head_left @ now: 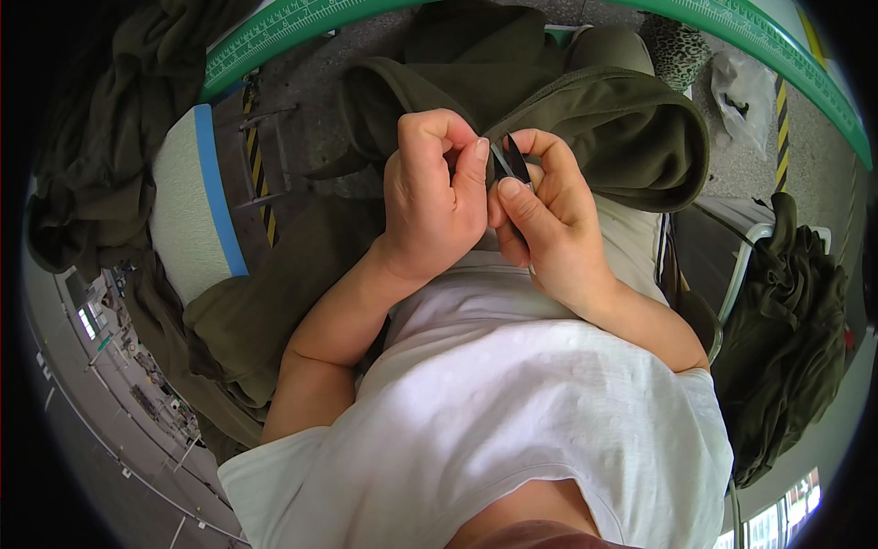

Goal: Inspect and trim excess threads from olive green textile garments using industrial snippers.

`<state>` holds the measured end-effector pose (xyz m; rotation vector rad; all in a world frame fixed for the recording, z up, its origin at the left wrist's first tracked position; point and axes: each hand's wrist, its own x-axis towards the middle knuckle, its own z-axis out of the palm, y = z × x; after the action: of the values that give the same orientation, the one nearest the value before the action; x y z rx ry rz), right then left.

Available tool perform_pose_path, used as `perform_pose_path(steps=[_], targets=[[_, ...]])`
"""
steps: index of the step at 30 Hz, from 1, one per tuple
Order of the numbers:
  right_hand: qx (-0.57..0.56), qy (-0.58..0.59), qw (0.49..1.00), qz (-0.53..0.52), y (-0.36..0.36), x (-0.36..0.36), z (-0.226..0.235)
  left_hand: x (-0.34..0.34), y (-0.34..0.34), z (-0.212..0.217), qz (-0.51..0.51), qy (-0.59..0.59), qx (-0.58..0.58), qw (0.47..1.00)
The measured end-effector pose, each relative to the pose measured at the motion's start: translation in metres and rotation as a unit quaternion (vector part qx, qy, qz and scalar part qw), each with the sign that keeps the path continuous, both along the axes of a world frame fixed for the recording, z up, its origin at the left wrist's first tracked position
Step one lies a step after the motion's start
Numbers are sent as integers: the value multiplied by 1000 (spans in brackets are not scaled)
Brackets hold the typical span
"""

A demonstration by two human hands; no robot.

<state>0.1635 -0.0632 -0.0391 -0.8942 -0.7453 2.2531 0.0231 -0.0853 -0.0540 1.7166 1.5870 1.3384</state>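
My left hand (432,197) is closed in a fist, pinching the edge of an olive-green garment (631,137) between thumb and fingers. My right hand (549,220) sits right beside it, gripping small black thread snips (514,160) whose blades point up at the pinched spot. The garment drapes over my lap and down to my left. What lies between the fingertips is too small to make out.
A green cutting mat with ruler markings (302,23) curves along the table edge above. A white and blue padded piece (192,210) lies at left. More olive garments are piled at upper left (101,137) and on a rack at right (786,329).
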Motion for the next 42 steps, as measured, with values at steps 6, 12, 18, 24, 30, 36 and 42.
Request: perform_pose_path(steps=[6,12,18,24,30,36,42], targets=[[9,1,1000,9,3,2,3,-5,2,3,1,-116,-42,992],[24,-9,999,26,5,5,4,-5,1,5,-5,-150,-72,986],[19,-3,999,37,6,6,6,-5,1,4,1,-153,-75,985],[19,-7,999,38,6,6,3,-5,0,4,3,-138,-75,988],[21,-10,999,38,7,5,3,-4,1,1,3,-130,-62,990],[20,-15,999,34,7,3,3,-3,1,-1,5,-83,-34,996],[17,-22,999,31,7,2,4,-3,0,-2,7,-65,-31,997]])
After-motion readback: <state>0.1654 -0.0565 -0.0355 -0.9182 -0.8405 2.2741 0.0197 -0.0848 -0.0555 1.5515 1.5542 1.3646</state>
